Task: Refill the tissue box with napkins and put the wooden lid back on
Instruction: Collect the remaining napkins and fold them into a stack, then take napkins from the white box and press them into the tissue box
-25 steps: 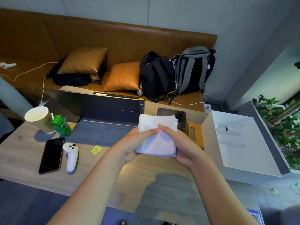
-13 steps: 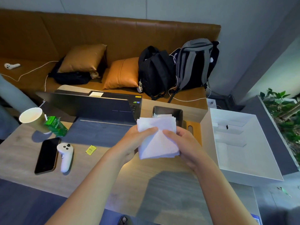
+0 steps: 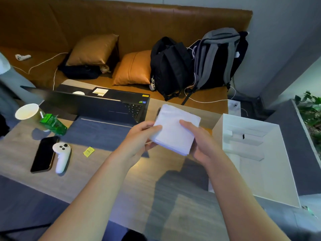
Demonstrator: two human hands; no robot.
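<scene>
Napkins point(image 3: 174, 130) between both hands

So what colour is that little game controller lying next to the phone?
White, with dark buttons on top. The controller shows in the head view, right beside the black phone.

Bare table point(image 3: 111, 173) lies open in front of and between the forearms, with the phone point(image 3: 44, 153) and white controller point(image 3: 62, 156) well to the left. The open laptop point(image 3: 104, 108) bounds the far left, and the open white box point(image 3: 257, 153) walls the right side just beside the right hand point(image 3: 202, 145). The left hand point(image 3: 139, 141) and right hand hold the napkin stack point(image 3: 175, 129) above the narrow gap between laptop and box.
</scene>
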